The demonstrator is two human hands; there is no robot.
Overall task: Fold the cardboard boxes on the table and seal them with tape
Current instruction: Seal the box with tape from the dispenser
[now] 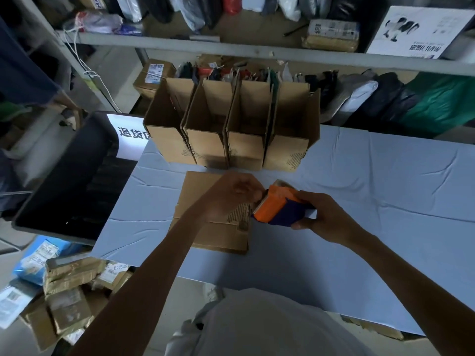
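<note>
An orange and dark blue tape dispenser [280,205] is held above the table [359,201] in my right hand [323,217], which grips its blue body. My left hand [231,196] has its fingers pinched at the dispenser's orange front end, where the tape comes out. Under both hands lies a stack of flattened cardboard boxes [205,222] on the light blue cloth. Behind it, several folded cardboard boxes [231,145] stand side by side with their tops open.
A dark bin [72,181] with a white label stands left of the table. Taped parcels [69,291] lie on the floor at lower left. Metal shelves [231,50] at the back hold bags and parcels. Bare cloth stretches to the right.
</note>
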